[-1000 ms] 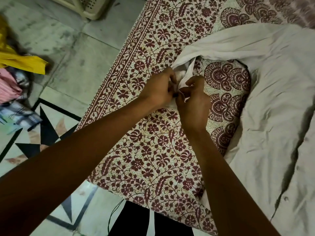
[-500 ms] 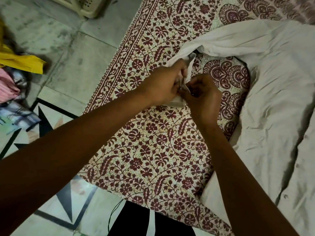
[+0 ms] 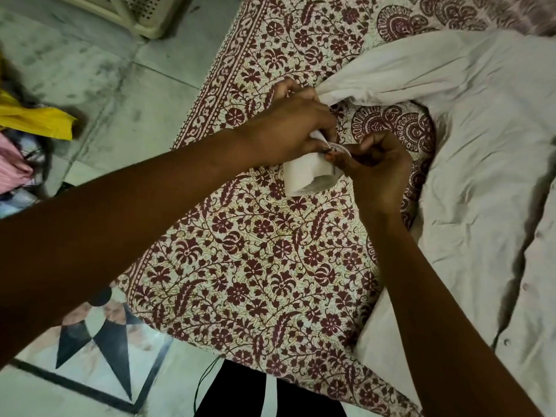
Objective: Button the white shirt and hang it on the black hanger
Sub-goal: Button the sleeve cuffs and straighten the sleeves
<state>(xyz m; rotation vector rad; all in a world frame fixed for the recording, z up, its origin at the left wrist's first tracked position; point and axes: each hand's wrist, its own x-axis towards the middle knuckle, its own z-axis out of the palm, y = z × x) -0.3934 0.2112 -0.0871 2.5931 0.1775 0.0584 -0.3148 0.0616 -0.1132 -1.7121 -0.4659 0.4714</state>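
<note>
Shirt (image 3: 481, 145) on bedspread (image 3: 255, 266), right; clothes heap (image 3: 30, 124) on floor (image 3: 105, 70), left; basket (image 3: 135, 13), perhaps, behind.

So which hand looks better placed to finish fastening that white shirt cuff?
Probably the right hand: it pinches the open edge of the white fabric shirt's cuff, where the fastening seems to be. The left hand grips the sleeve from above, steadying it.

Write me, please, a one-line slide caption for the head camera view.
Left hand and right hand pinch the cuff of the white shirt above a floral bedsheet.
</note>
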